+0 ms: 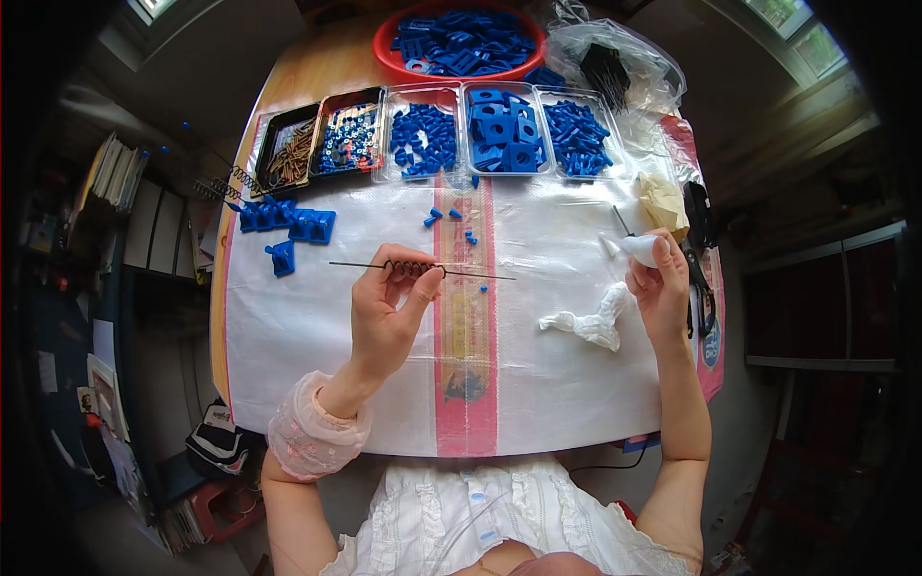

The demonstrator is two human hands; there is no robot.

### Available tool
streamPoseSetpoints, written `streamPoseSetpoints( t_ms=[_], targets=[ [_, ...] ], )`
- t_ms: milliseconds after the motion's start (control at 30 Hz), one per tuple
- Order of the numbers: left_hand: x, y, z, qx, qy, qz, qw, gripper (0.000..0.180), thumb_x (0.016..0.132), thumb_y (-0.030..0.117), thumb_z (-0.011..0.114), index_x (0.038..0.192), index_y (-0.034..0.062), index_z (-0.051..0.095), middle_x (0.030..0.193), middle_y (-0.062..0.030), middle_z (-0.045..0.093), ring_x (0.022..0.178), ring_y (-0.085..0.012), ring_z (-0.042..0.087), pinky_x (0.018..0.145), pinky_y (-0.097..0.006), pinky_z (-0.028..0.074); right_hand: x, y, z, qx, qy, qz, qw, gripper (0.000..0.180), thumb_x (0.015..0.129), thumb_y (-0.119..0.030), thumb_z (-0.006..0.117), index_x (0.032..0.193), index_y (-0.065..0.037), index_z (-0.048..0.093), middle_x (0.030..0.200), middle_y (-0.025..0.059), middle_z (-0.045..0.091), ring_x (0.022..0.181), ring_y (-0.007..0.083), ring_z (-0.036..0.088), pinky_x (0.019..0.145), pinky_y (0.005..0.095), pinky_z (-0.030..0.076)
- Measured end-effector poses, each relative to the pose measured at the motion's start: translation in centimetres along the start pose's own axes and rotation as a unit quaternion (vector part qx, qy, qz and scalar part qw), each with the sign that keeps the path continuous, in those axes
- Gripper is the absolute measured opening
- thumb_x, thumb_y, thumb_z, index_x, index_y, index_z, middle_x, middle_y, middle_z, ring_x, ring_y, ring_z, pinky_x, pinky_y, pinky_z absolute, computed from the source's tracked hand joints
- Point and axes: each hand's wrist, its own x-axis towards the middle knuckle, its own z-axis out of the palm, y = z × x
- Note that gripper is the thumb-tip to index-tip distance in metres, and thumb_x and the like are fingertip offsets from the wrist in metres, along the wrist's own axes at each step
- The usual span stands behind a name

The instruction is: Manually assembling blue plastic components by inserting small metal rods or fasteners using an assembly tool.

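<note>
While left hand [382, 315] pinches dark coiled metal piece [401, 268] with straight wire ends above white-covered bench [576, 408], I read its long axis left-right; right hand [663, 288], fingers closed around white-handled thin-shafted tool [640, 249], well apart to right, shaft pointing away, slightly left.

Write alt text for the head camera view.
A person's left hand holds a dark coil with thin straight ends; the right hand holds a white object with a thin shaft, above a white-covered table. Beyond sit five trays of small, mostly blue parts and a red basin of blue pieces.
</note>
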Motion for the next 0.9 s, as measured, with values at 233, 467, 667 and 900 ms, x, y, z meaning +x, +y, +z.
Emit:
streamPoseSetpoints(
  t_ms=[233, 467, 667, 900],
  targets=[
    [0.7, 5.2, -0.1, 0.254, -0.090, 0.157, 0.950, 0.018, 0.088, 0.003, 0.073, 0.101, -0.0007, 0.062, 0.086, -0.0091, 0.065, 0.069, -0.0160, 0.064, 0.063, -0.027, 0.052, 0.2, 0.3, -0.1, 0.121, -0.048, 0.015, 0.991, 0.027, 0.099, -0.028, 0.064, 0.116, -0.007, 0.057, 0.094, 0.0067, 0.064, 0.071, 0.0066, 0.049, 0.068, 0.0225, 0.044],
    [3.3, 9.6, 0.9, 0.312, -0.140, 0.156, 0.927, 0.014, 0.088, 0.004, 0.074, 0.093, -0.0014, 0.062, 0.078, -0.0086, 0.065, 0.068, -0.0154, 0.065, 0.063, -0.026, 0.051, 0.6, 0.7, -0.6, 0.200, -0.071, 0.019, 0.977, 0.036, 0.096, -0.018, 0.069, 0.127, -0.006, 0.055, 0.111, 0.0097, 0.066, 0.087, 0.0097, 0.060, 0.086, 0.0277, 0.052],
    [5.7, 11.2, 0.9, 0.371, -0.182, 0.165, 0.896, 0.015, 0.089, 0.007, 0.074, 0.092, -0.0011, 0.061, 0.077, -0.0088, 0.065, 0.066, -0.0150, 0.063, 0.063, -0.028, 0.051, 1.0, 0.7, -0.9, 0.186, -0.088, 0.041, 0.978, 0.040, 0.092, -0.012, 0.072, 0.127, -0.004, 0.054, 0.120, 0.0138, 0.065, 0.100, 0.0132, 0.066, 0.095, 0.0308, 0.054],
    [6.5, 11.8, 0.2, 0.385, -0.187, 0.148, 0.892, 0.016, 0.091, 0.009, 0.072, 0.090, -0.0016, 0.060, 0.077, -0.0094, 0.066, 0.067, -0.0156, 0.063, 0.064, -0.028, 0.052, 1.2, -0.3, 0.8, 0.158, -0.077, 0.044, 0.983, 0.037, 0.094, -0.022, 0.071, 0.125, -0.006, 0.057, 0.112, 0.0067, 0.065, 0.095, 0.0115, 0.062, 0.088, 0.0278, 0.052]
  ],
)
